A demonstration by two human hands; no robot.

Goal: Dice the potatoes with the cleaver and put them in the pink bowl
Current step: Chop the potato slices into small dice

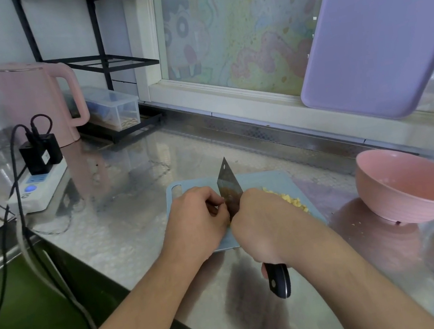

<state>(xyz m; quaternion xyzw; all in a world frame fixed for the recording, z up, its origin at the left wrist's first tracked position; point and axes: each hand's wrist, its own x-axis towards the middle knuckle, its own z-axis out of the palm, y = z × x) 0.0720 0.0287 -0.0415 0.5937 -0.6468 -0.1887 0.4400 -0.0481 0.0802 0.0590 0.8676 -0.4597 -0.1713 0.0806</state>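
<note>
- The cleaver (230,188) is gripped by the right hand (262,222) with the fingers wrapped round its dark handle; the blade stands on edge over the board (267,182), tip pointing away.
- The left hand (196,218) lies on the board just left of the blade, fingers curled inward with the tips against the blade's side. Whether a potato piece is pinched under them cannot be told; it is hidden.
- Diced potato (291,199) is heaped on the board just right of the blade, partly hidden by the right hand.
- The bowl (412,187) stands on the tabletop (128,184) right of the board, well apart from it, with only a few specks inside.
- The dice are judged small, light, wet and slippery, firm yet apt to scatter; they are best scooped onto the broad flat of the blade and steadied by the left hand.
- The cleaver is judged heavy and stiff, and is best held close to the blade.
- The bowl looks light and may slide on the steel if knocked.
</note>
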